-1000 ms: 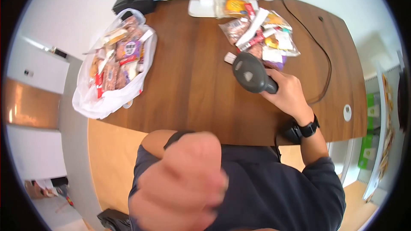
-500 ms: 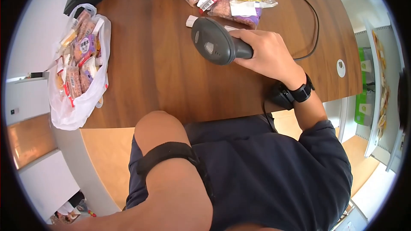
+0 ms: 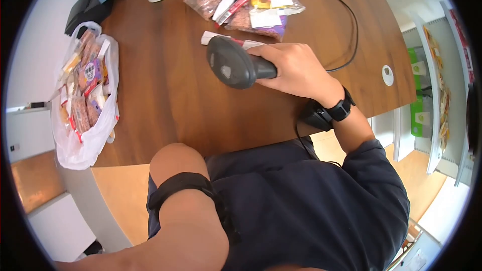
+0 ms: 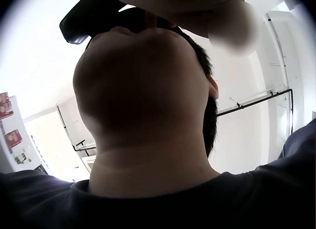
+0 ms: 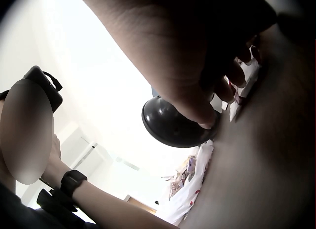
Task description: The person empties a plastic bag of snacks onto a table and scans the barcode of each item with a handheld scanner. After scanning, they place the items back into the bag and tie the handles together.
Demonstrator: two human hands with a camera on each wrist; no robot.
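Note:
My right hand (image 3: 301, 70) grips the handle of a dark grey barcode scanner (image 3: 228, 65) low over the wooden table (image 3: 165, 80). The scanner's rounded black head (image 5: 170, 123) shows past the thumb in the right wrist view. Just behind it lies a slim white and red packet (image 3: 211, 38), partly covered by scanner and hand. Farther back is a pile of snack packets (image 3: 246, 17). My left arm is raised out of the head view; the left hand (image 5: 57, 146) is up at the face, its fingers mostly hidden.
A white plastic bag (image 3: 108, 115) full of packets stands at the table's left edge. A black device (image 3: 83, 17) sits behind it. A black cable (image 3: 355, 30) curves over the right side, and a black object (image 3: 317, 116) lies under my right wrist. Shelves (image 3: 432, 95) stand at the right.
My left hand, blurred before the chest at first, has risen toward the face and out of the head view. The head view has shifted; the right hand still holds the scanner.

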